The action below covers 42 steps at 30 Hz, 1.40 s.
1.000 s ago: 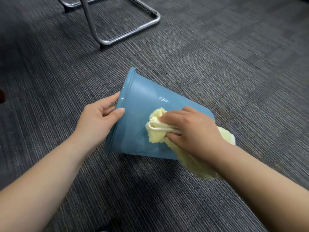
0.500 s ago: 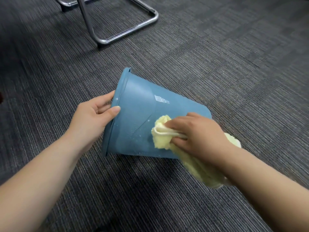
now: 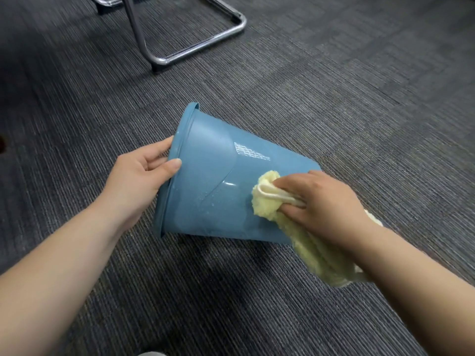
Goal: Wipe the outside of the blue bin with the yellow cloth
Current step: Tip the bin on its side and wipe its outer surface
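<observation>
both curled: left grip (image 3: 138,176) holds bin (image 3: 218,176) rim, right grip (image 3: 326,204) holds cloth (image 3: 267,201)

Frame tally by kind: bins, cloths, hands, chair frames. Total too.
blue bin: 1
yellow cloth: 1
hands: 2 (left hand grips the bin's rim, right hand grips the cloth against the bin's wall)
metal chair frame: 1
Total: 5
</observation>
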{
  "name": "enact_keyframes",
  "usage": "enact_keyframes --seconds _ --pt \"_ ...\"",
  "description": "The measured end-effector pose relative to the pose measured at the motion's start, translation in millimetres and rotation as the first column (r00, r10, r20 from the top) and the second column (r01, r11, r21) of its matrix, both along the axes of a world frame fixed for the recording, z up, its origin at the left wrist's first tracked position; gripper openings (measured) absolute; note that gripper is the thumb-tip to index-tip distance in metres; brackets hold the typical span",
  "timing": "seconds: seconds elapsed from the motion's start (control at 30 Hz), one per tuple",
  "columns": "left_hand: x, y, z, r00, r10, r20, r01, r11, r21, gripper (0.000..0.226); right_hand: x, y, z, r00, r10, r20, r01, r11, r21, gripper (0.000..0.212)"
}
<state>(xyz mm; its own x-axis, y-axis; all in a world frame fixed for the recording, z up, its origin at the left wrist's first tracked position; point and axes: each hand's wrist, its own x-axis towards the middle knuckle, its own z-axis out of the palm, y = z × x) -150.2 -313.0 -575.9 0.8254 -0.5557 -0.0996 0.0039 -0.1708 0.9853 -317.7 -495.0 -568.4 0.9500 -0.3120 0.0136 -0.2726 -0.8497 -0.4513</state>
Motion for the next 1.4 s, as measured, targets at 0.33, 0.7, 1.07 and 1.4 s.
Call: enact_keyframes --seconds 0.33,0.7,1.07,1.4 --pt "-2 -4 2 1.0 0.008 -0.019 -0.008 1.0 -0.005 0.044 -6 -30 -11 0.94 -0.34 0.022 0.34 0.937 -0.077 0.019" --pt "6 4 -6 1.0 -0.01 -0.019 0.01 1.0 0.005 0.04 -13 -39 -8 0.96 -0.275 -0.045 0.268 0.955 -0.124 0.019" --pt "8 4 -12 0.962 0.235 0.137 -0.249 0.964 0.095 0.013 -16 -43 -17 0.929 -0.37 0.004 0.367 0.92 -0.14 0.019" --pt "-7 12 3 0.904 -0.236 0.358 0.027 0.864 0.502 0.073 -13 -45 -23 0.889 -0.458 0.003 0.45 0.872 -0.191 0.018"
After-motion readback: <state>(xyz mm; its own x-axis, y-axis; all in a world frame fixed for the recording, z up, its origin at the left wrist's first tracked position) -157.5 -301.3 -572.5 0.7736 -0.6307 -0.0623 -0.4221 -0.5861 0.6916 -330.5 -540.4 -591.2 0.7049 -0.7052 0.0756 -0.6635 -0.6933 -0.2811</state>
